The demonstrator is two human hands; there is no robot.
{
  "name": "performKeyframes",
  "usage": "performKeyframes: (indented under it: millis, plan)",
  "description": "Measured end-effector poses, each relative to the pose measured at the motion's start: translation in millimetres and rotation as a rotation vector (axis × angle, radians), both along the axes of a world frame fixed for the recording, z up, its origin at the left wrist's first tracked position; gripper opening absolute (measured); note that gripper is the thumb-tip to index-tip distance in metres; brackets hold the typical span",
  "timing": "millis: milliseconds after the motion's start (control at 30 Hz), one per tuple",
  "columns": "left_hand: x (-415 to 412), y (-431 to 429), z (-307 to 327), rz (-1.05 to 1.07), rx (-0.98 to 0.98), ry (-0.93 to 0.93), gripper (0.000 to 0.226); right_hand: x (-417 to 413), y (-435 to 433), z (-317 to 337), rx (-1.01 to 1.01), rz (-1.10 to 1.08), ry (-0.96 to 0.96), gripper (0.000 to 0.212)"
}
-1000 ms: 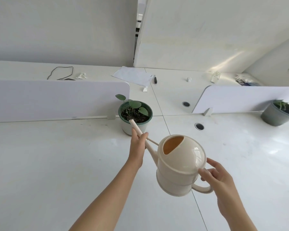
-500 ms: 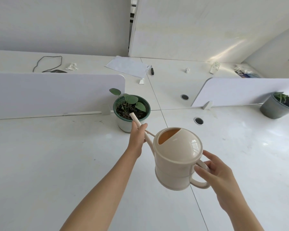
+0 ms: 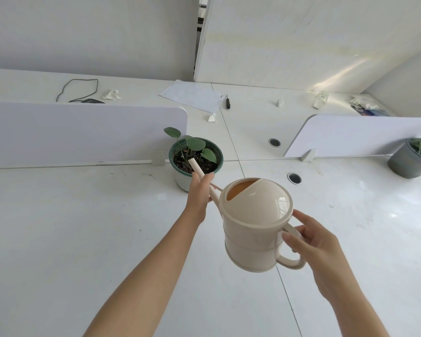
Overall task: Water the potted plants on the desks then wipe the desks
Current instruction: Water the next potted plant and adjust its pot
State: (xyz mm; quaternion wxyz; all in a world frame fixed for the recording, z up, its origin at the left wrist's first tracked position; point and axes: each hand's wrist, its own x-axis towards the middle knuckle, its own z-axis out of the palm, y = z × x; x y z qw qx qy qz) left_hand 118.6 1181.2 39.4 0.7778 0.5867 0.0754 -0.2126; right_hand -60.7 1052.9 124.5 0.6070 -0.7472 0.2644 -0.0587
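— Where is the watering can [image 3: 255, 229]?

— In the air over the near desk [image 3: 58, 239], tilted forward. My right hand [image 3: 311, 242] grips its loop handle, thumb in front and fingers behind. My left hand [image 3: 199, 195] is curled round the spout [image 3: 197, 169], whose tip sits over the soil of the potted plant [image 3: 196, 159].

— How much room is around that pot?

— It stands at the back edge of the desk, just beside the rounded end of the left divider [image 3: 83, 132]. To its right the gap runs open to the second divider [image 3: 362, 135], with a grommet hole [image 3: 294, 178] in between. The desk on my side is broad.

— Anything you can't make out?

— My left hand hides the pot's lower front. I can't tell whether water is running. The grey pot [image 3: 410, 159] at the right is cut off by the frame edge. Beyond the dividers lie a sheet of paper [image 3: 192, 94], a pen [image 3: 227, 102] and a cable [image 3: 78, 88]; the clutter at the far right is too small to name.
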Motion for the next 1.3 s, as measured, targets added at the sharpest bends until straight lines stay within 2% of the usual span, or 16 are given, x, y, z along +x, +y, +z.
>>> performKeyframes:
  millis: [233,400,500,933,1300]
  plan:
    - [-2.3,-15.2,-2.7,-0.063,0.022,0.015,0.033,-5.9,-10.2,4.5,0.003,-0.03,-0.028,0.048]
    - [0.3,-30.1,7.6,-0.118,0.035,0.037,0.022,-6.4,-19.0,6.8,0.022,-0.065,-0.046,0.049]
    - [4.7,-37.2,15.3,-0.127,0.025,0.05,0.007,-4.0,-22.2,9.3,0.012,-0.081,-0.06,0.049]
    - [6.9,-31.7,22.4,-0.076,-0.066,0.129,0.012,5.4,-20.1,10.9,0.017,-0.043,-0.093,0.051]
    - [7.1,19.1,3.0,0.052,-0.146,0.184,0.015,14.3,13.4,11.0,0.04,0.053,-0.045,0.053]
